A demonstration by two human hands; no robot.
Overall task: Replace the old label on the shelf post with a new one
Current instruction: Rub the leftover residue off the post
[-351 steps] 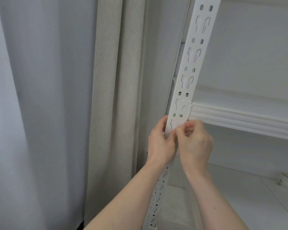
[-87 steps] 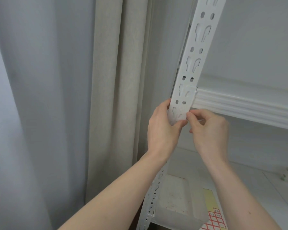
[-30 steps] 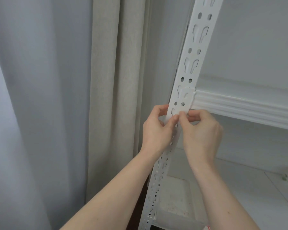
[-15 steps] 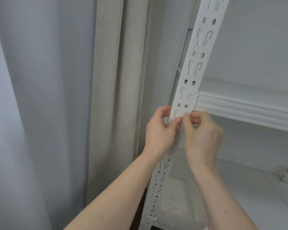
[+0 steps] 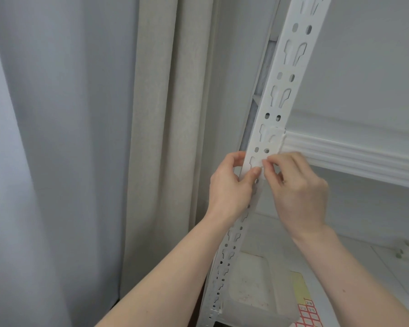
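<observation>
Curtain-side shelf post (image 5: 274,107): left hand (image 5: 229,187) and right hand (image 5: 298,192) grip pinching white label (image 5: 257,167). Likely peeling; next, lift an edge cleanly.

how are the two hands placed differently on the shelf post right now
The left hand wraps around the curtain-side edge of the shelf post, thumb pressed on its front face; the right hand comes in from the shelf side with fingers bunched, pinching at the face. The left sits slightly lower. Both meet at one spot just below the shelf beam, where the white label is hard to make out.
</observation>
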